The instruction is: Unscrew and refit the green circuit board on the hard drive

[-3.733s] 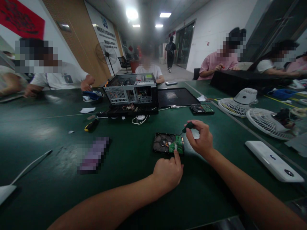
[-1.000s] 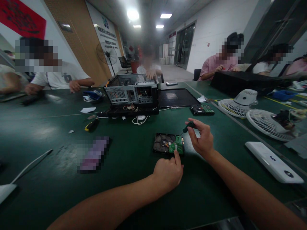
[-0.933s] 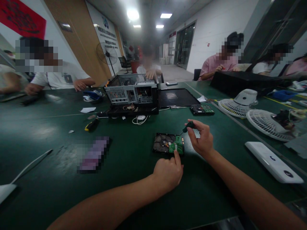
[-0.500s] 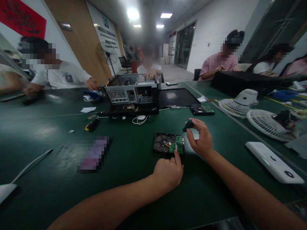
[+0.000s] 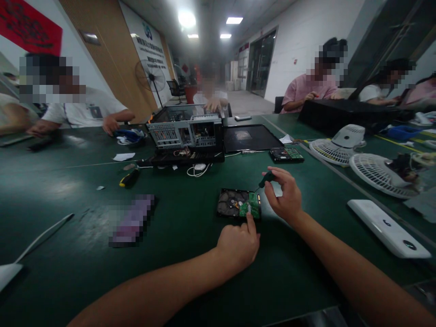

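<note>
A hard drive [image 5: 229, 203] lies flat on the table in front of me, its green circuit board [image 5: 252, 198] facing up. My left hand [image 5: 239, 243] is closed, with only the index finger stretched out and its tip touching the lower part of the board; the folded fingers hide their undersides. Between the thumb and fingertips of my right hand [image 5: 283, 193] is a screwdriver [image 5: 266, 178] with a dark green handle. The screwdriver slants down to the left, its thin tip at the board's upper edge. I cannot make out a screw under the tip.
An opened computer case [image 5: 185, 136] stands ahead, beside a black panel [image 5: 252, 137]. Another hard drive [image 5: 286, 155] and white fan parts [image 5: 332, 152] lie to the right. A white power bank-like slab [image 5: 388, 228], pixelated purple object [image 5: 133, 220] and yellow-black tool [image 5: 129, 177] flank my hands. Several people sit around.
Both my hands, the hard drive and the screwdriver keep nearly the same arrangement. The view has shifted slightly. At the left, a person's hand has moved left and down beside the blue bundle.
</note>
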A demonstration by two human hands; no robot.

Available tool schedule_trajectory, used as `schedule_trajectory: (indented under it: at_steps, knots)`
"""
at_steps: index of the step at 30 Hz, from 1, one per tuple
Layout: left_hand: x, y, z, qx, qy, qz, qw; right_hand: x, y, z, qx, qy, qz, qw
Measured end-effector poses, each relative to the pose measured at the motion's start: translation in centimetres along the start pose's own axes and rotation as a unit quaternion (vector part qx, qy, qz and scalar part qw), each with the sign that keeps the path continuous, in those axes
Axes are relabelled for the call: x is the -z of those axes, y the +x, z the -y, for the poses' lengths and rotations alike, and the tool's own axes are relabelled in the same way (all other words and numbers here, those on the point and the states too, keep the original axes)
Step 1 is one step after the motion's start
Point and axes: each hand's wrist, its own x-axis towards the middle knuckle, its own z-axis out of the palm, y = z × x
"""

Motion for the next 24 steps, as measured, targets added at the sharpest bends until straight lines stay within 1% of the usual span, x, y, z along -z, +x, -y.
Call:
schedule_trajectory:
  at_steps: [2, 5, 8, 11, 13, 16, 18, 21, 24]
  knots:
    - [0.0, 0.01, -0.08, 0.009, 0.002, 0.0, 1.0, 0.0, -0.05, -0.04, -0.003, -0.007, -0.002, 1.0]
    - [0.02, -0.01, -0.23, 0.018, 0.006, 0.002, 1.0, 0.17, 0.02, 0.02, 0.002, -0.058, -0.02, 0.998]
    - [0.04, -0.1, -0.33, 0.018, 0.008, 0.002, 1.0, 0.48, 0.25, 0.24, 0.004, -0.08, -0.02, 0.997]
    - [0.01, -0.13, -0.36, 0.017, 0.01, 0.002, 1.0, 0.6, 0.39, 0.42, 0.002, -0.072, -0.012, 0.997]
    - [0.0, -0.07, -0.39, 0.023, 0.01, 0.006, 1.0, 0.48, 0.35, 0.43, -0.001, -0.048, -0.006, 0.999]
    - [0.03, 0.04, -0.47, 0.035, 0.011, 0.013, 0.999, 0.19, 0.11, 0.34, -0.025, -0.009, 0.004, 1.0]
    - [0.06, 0.05, -0.51, 0.036, 0.012, 0.016, 0.999, 0.08, -0.03, 0.28, -0.04, -0.022, -0.004, 0.999]
    - [-0.01, -0.05, -0.47, 0.029, 0.023, -0.009, 0.999, 0.12, -0.04, 0.27, -0.033, -0.067, -0.023, 0.997]
    - [-0.2, -0.2, -0.31, 0.02, 0.046, -0.066, 0.997, 0.23, 0.03, 0.26, -0.017, -0.075, -0.021, 0.997]
